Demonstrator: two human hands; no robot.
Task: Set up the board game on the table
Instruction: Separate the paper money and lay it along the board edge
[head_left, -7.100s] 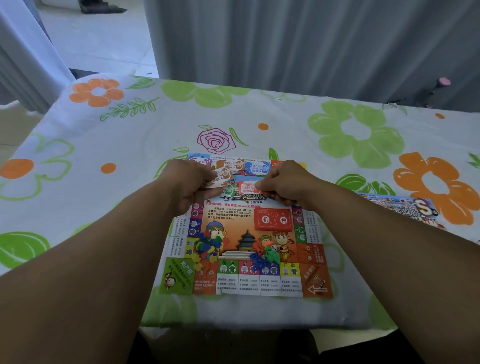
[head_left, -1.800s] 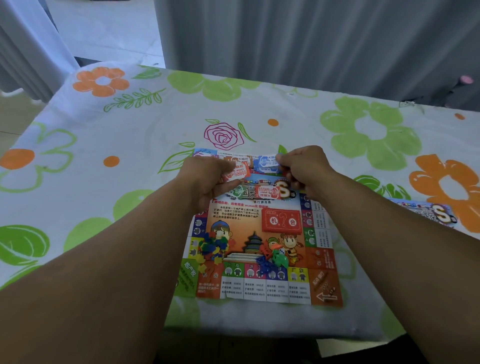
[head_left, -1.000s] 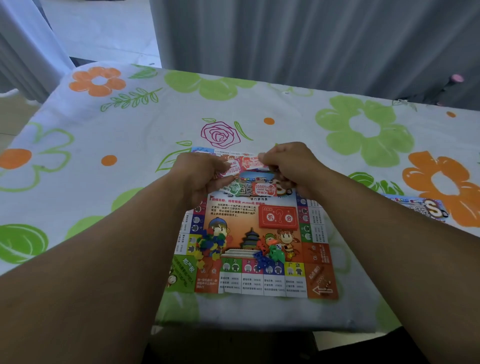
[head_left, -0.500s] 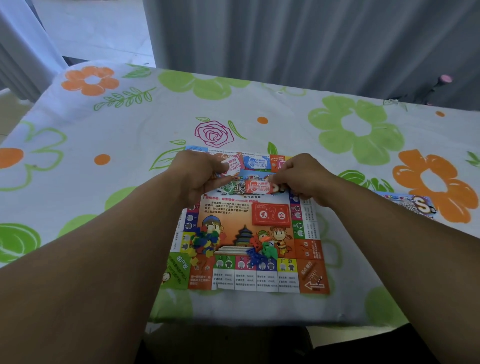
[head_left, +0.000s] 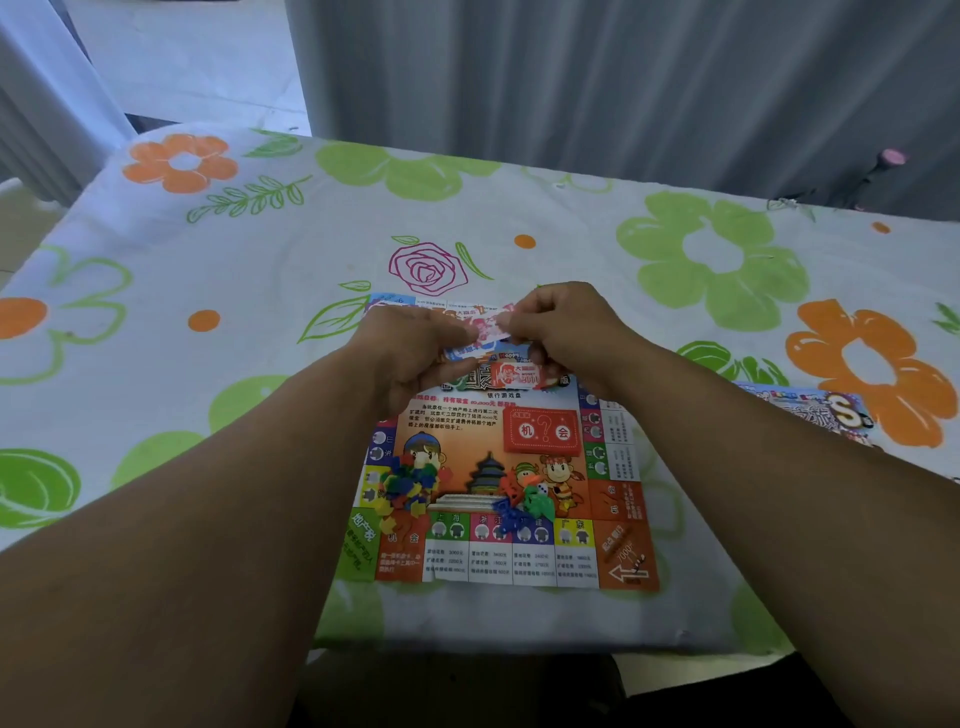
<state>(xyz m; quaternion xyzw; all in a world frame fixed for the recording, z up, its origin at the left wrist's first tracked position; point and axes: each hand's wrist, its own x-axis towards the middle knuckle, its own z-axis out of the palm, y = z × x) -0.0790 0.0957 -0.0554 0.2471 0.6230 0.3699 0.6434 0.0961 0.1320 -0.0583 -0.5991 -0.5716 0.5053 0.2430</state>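
A colourful paper game board (head_left: 498, 540) lies flat near the table's front edge. My left hand (head_left: 410, 348) grips a small stack of play-money notes (head_left: 470, 343) over the board's far end. My right hand (head_left: 566, 322) pinches the top pink note (head_left: 493, 326) of that stack. A red note (head_left: 517, 375) lies on the board just below my hands. A red card deck (head_left: 541, 431) sits on the board's centre right. Piles of small plastic pieces lie at the board's left (head_left: 408, 486) and centre (head_left: 522, 501).
The table wears a white floral cloth (head_left: 260, 270). The game's box lid (head_left: 810, 413) lies to the right, partly behind my right forearm. Grey curtains (head_left: 623, 78) hang behind the table. The front edge is close to the board.
My right hand has risen from the red note on the board back to the stack and now pinches the top pink note. The left hand has stayed in place.
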